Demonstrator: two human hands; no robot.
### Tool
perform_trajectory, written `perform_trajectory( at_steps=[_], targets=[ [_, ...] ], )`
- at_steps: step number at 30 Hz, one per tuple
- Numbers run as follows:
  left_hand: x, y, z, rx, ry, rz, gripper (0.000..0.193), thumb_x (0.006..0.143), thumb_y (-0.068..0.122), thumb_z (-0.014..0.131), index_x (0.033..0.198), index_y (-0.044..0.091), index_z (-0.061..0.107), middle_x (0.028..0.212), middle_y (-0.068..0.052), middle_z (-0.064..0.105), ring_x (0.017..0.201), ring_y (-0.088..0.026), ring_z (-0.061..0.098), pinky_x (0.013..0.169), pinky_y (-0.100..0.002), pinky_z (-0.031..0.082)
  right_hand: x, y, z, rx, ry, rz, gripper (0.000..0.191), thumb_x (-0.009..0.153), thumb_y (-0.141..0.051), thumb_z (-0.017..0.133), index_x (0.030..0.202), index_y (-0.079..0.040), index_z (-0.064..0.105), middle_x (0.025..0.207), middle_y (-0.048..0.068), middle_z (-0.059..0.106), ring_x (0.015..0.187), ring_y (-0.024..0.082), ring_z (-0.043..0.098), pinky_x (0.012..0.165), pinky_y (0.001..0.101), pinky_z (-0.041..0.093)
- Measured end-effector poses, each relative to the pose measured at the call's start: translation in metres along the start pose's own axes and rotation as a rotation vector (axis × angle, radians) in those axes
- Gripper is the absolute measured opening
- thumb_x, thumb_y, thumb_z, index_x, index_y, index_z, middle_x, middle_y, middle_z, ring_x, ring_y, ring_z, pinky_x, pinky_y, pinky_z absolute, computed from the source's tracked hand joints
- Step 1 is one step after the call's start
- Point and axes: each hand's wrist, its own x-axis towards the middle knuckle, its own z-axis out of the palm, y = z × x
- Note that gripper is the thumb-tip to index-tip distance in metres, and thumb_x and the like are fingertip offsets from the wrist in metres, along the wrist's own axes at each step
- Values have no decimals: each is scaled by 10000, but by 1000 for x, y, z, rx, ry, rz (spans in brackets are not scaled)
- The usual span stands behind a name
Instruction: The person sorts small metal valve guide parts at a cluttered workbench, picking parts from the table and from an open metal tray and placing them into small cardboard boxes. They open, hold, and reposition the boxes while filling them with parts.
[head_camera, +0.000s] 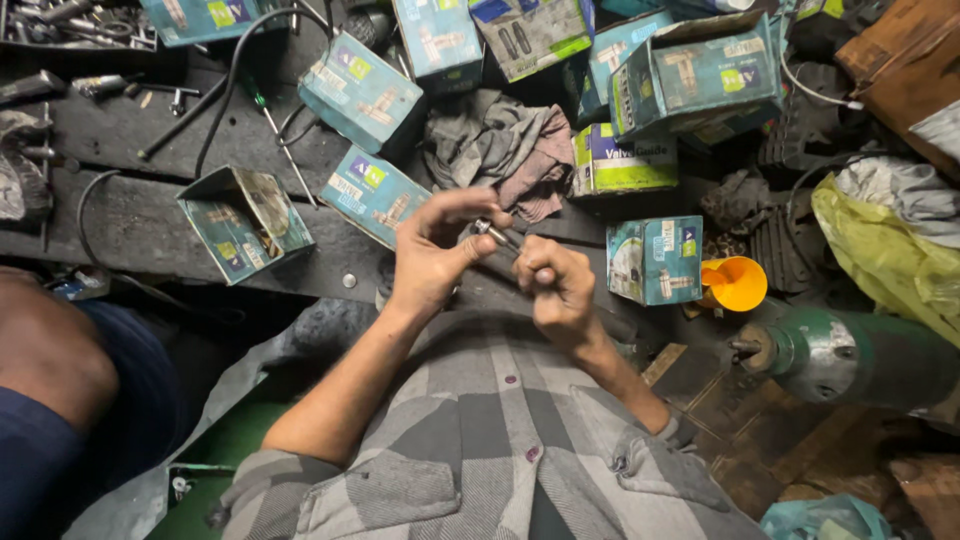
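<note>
My left hand (437, 250) and my right hand (555, 285) meet in front of my chest over a dark wooden workbench (150, 215). Between them is a small shiny metal rod-like part (497, 236). The left fingertips pinch its upper end and the right fist wraps its lower end. My grey checked shirt fills the bottom of the view.
Several teal cardboard boxes (360, 90) lie scattered on the bench, one open box (243, 222) at left. Crumpled rags (505, 145), an orange funnel (735, 283), a green cylinder (860, 355), a yellow bag (880, 250), black cables and loose tools. Another person's knee (50, 350) at left.
</note>
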Motion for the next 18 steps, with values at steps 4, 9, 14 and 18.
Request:
perform_trajectory(
  at_steps=[4,9,14,18],
  targets=[
    [1,-13,0,-348,-30,-153,704,896,192,856,1473,99,464,1018,-39,681,861,-46,588,763,-159,458,8,-5,4,-218,-58,-174,181,913,146,455,911,-24,519,749,60,504,661,157,492,603,323,381],
    [-1,-27,0,-376,-75,-168,593,943,177,830,1420,44,504,983,-4,649,932,-55,588,857,-178,481,1,-9,16,-150,20,-70,201,888,114,379,916,-32,513,749,49,509,626,177,491,584,326,410],
    [3,-34,-4,-288,-26,-191,502,948,140,818,1357,34,547,1004,-8,679,931,-48,611,822,-190,493,-8,-2,27,1083,249,495,191,961,48,364,863,-108,412,670,13,408,479,166,463,462,307,406],
    [4,-39,-2,-241,30,-205,471,937,103,803,1334,24,562,1044,-6,695,981,-53,641,861,-194,511,-3,1,29,666,311,429,228,1017,30,373,845,-116,405,674,-3,432,506,180,463,465,289,389]
  ],
)
